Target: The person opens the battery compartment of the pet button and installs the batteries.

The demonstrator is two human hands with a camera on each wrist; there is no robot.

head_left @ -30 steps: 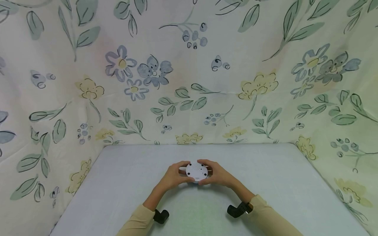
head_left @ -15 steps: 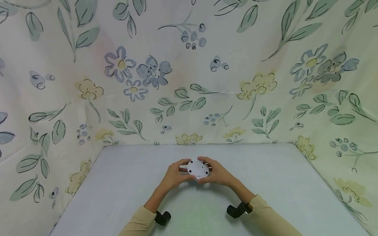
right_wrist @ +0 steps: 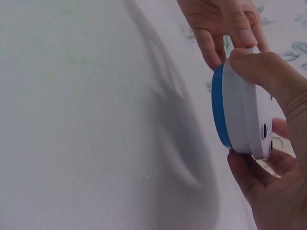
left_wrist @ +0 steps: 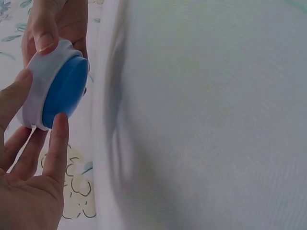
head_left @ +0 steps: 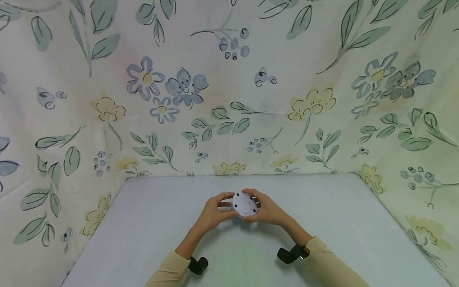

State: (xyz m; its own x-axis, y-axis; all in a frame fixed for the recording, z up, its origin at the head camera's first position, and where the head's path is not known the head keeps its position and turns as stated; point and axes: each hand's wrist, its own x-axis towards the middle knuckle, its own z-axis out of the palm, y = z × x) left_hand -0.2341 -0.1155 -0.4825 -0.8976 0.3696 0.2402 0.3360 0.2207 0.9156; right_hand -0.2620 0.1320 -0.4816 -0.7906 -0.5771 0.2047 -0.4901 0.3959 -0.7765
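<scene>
A round white buzzer button (head_left: 244, 204) is held between both hands above the table, its underside with black feet and small holes turned towards the head camera. Its blue domed top (left_wrist: 67, 91) faces away and shows in the wrist views. My left hand (head_left: 212, 212) grips the left side of the rim, with thumb near and fingers on the far side. On the opposite side my right hand (head_left: 268, 209) holds the rim, its thumb (right_wrist: 259, 64) lying across the white side wall in the right wrist view. Both thumbs sit close together at the near edge.
A white table (head_left: 161, 223) spreads under the hands, with a faint greenish patch near the front. Floral cloth (head_left: 229, 87) hangs behind it and along both sides. Each wrist wears a black camera (head_left: 198, 265) below a beige sleeve (head_left: 168, 269).
The buzzer button has shifted slightly right and away, turning a little clockwise with its underside tilted. The right fingers have moved slightly along with it; both hands keep hold.
</scene>
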